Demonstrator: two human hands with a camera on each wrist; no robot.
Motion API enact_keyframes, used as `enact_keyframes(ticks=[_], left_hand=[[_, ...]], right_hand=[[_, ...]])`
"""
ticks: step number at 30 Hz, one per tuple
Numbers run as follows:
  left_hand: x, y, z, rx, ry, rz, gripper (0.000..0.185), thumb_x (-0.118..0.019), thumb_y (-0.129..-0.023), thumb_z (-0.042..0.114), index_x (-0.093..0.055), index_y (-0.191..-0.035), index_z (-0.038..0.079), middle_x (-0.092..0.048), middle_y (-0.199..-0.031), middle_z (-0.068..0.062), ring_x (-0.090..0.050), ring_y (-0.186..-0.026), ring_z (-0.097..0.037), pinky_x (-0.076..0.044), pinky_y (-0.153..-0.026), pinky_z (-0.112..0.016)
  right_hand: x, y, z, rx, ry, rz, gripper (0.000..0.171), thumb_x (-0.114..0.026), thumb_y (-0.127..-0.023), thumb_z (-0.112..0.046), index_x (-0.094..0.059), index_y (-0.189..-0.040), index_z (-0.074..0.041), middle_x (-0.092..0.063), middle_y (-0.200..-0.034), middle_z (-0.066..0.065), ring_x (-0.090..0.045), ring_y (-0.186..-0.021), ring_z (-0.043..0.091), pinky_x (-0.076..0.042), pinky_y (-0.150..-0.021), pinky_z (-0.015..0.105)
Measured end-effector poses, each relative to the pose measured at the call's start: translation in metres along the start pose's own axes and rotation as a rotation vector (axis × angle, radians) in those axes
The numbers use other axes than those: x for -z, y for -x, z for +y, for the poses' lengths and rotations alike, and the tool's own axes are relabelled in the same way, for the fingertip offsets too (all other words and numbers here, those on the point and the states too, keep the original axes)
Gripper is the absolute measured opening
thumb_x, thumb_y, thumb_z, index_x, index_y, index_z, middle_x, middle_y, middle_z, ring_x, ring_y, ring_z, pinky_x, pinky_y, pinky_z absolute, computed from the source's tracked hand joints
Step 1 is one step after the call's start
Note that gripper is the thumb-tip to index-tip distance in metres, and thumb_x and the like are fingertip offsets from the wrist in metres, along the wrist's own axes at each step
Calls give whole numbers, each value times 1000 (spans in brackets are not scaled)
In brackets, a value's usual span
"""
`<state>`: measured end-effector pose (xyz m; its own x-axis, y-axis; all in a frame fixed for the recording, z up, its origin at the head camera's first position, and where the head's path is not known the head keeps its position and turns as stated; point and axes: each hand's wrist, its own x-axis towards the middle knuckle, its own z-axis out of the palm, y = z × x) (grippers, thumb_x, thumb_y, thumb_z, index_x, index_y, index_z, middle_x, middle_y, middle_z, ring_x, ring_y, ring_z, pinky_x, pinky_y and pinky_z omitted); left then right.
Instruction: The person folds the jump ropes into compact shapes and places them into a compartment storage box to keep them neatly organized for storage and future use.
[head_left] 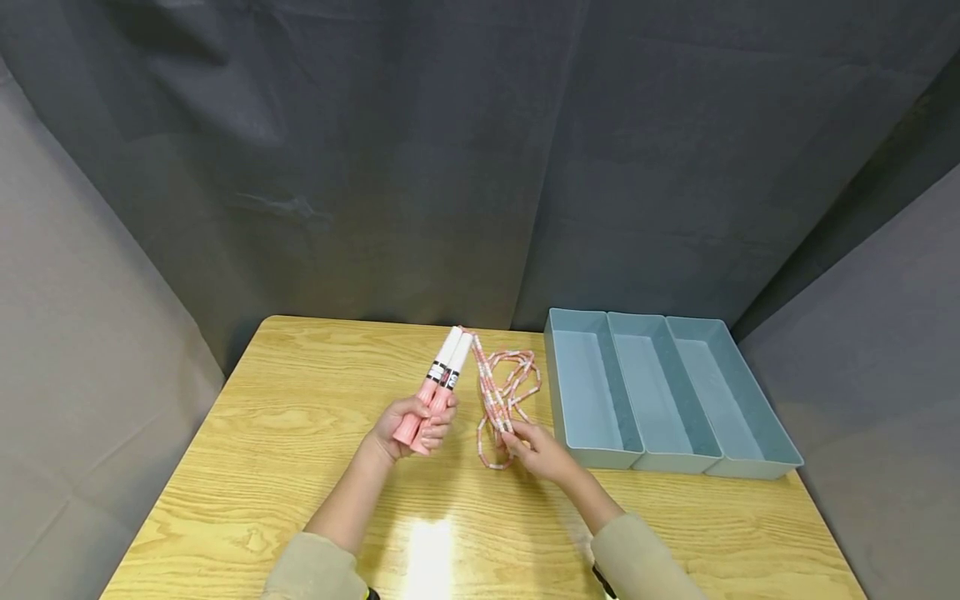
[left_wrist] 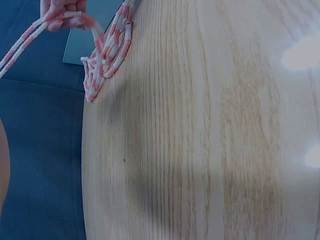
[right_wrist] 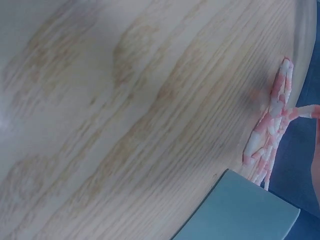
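Spreading wide beneath your hands, the wooden bench [head_left: 262,467] carries everything, with grey cloth [head_left: 480,150] hung behind and to both sides. On its right side sits a pale blue tray [head_left: 757,446] with three long compartments running from near to far. Just left of the tray, the pink-and-white beaded rope [head_left: 504,385] lies in loose loops on the bench, its far end close to the far edge. You hold the two pink-and-white handles [head_left: 442,379] together in your left hand [head_left: 408,427], fingers curled round their pink lower ends, the white ends pointing up and away from you. Your right hand [head_left: 542,450] rests at the near end of the loops, its fingers pinching strands of the rope just beside the tray's near left corner.
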<state>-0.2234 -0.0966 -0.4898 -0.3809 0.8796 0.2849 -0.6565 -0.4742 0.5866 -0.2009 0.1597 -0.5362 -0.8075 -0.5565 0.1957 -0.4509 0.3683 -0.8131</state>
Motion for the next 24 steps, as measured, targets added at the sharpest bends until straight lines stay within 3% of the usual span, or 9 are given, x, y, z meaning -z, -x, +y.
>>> enact_keyframes(ticks=[5,8,13,20,24], left_hand=[[2,3,1,-14,-3,14,26,-37,-79,6,-39,-104,9,-36,-74,3,-28,-58,-7,-33,-51,-14],[6,5,1,-28,-2,36,28,-34,-78,5,-39,-105,8,-39,-76,2,-29,-59,-8,-34,-52,-14],[8,5,2,-39,-17,41,28,-33,-78,4,-40,-105,8,-39,-77,2,-28,-59,-8,-35,-52,-13],[9,5,4,-64,-23,26,27,-34,-78,4,-39,-104,8,-35,-73,2,-27,-58,-8,-35,-51,-13],[8,4,4,-76,-21,20,25,-35,-78,4,-38,-103,8,-32,-71,2,-25,-57,-8,-33,-51,-14]], right_hand=[[8,2,-23,34,-125,-20,17,-41,-92,7,-57,-88,4,-62,-72,18,-59,-69,11,-52,-64,40],[9,3,-25,47,-184,-33,17,-40,-92,8,-57,-89,6,-60,-72,26,-60,-67,17,-51,-65,46],[11,3,-25,39,-227,-68,18,-39,-93,7,-57,-90,8,-58,-74,31,-61,-69,22,-51,-66,46],[12,4,-20,33,-243,-125,19,-40,-93,6,-57,-90,13,-60,-78,31,-57,-72,47,-49,-66,52],[11,4,-18,46,-239,-121,19,-39,-93,5,-56,-88,15,-60,-77,31,-59,-69,42,-49,-64,52]])
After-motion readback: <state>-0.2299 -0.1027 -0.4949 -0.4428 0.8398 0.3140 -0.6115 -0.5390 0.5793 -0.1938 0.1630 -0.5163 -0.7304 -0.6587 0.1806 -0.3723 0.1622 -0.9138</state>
